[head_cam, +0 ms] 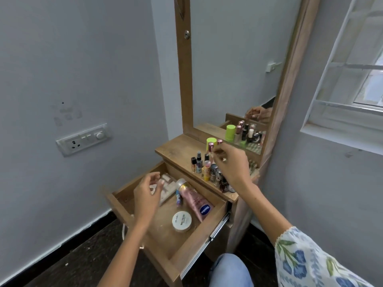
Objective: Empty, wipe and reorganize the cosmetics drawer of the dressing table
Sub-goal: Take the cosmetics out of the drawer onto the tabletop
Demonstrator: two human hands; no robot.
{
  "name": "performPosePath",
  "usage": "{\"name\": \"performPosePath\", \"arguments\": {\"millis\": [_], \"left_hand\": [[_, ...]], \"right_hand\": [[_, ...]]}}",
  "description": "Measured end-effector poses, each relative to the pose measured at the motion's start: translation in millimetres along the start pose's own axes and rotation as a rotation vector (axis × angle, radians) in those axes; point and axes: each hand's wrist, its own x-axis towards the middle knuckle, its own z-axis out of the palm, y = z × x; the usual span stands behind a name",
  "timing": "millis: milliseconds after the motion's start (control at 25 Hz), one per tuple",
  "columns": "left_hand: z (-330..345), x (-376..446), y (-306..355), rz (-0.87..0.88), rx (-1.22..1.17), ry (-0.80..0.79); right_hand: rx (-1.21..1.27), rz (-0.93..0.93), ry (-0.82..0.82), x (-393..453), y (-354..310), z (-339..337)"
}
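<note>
Hands [231,164] over the dressing table [176,147], its drawer [209,223] pulled out near left.
Left hand [146,195] hovers loosely curled, holding nothing, above the drawer's pink tube [193,198], white jar [182,221] and packets [165,186]. Right hand's fingers hover, curled, among the bottles [204,166] on top; grip unclear.

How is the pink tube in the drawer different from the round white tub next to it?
The pink tube is long and lies on its side; the round white tub is short and flat, sitting with its lid facing up. The pink tube has a blue oval label near one end and a silvery cap at the other; the round white tub has dark writing on its white lid. Both rest on the floor of the open drawer.
</note>
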Motion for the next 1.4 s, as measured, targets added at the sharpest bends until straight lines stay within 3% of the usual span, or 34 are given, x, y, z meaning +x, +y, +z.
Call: {"name": "performPosePath", "arguments": {"millis": [120, 320, 440, 720, 920, 1080, 1200, 1280, 1360, 1400], "left_hand": [[-38.9, 6.9, -20.0, -0.063, 0.005, 0.018], [-81.8, 8.7, -47.8, -0.152, 0.021, 0.108], [-83.6, 5.0, -54.5, -0.168, 0.010, 0.096], [-68.5, 1.1, -54.8, -0.187, -0.017, 0.033], [-53.1, -0.9, -51.4, -0.188, 0.025, -0.073], [-40.4, -4.4, -46.5, -0.268, -0.002, -0.167], [-31.5, -3.5, -37.6, -0.297, -0.102, -0.112], [-23.9, -1.6, -33.9, -0.320, -0.157, -0.069], [-14.0, -0.9, -31.1, -0.305, -0.119, -0.012], [-8.7, -1.2, -30.0, -0.278, -0.074, 0.015]], "right_hand": [[-0.031, -0.185, -0.226, -27.5, -28.5, 44.4], [-0.225, -0.208, -0.795, -56.5, -41.1, 155.0], [-0.348, -0.267, -0.925, -66.2, -53.0, 209.3], [-0.400, -0.097, -0.800, -70.0, -40.7, 233.3], [-0.204, -0.116, -0.724, -72.1, -36.8, 200.6], [0.068, -0.220, -0.524, -67.9, -36.8, 155.8], [0.165, -0.315, -0.331, -65.0, -31.4, 129.5], [0.157, -0.335, -0.317, -64.3, -25.5, 121.4], [0.138, -0.231, -0.374, -61.6, -13.4, 122.7], [0.120, -0.090, -0.417, -58.7, -7.1, 125.1]]}}
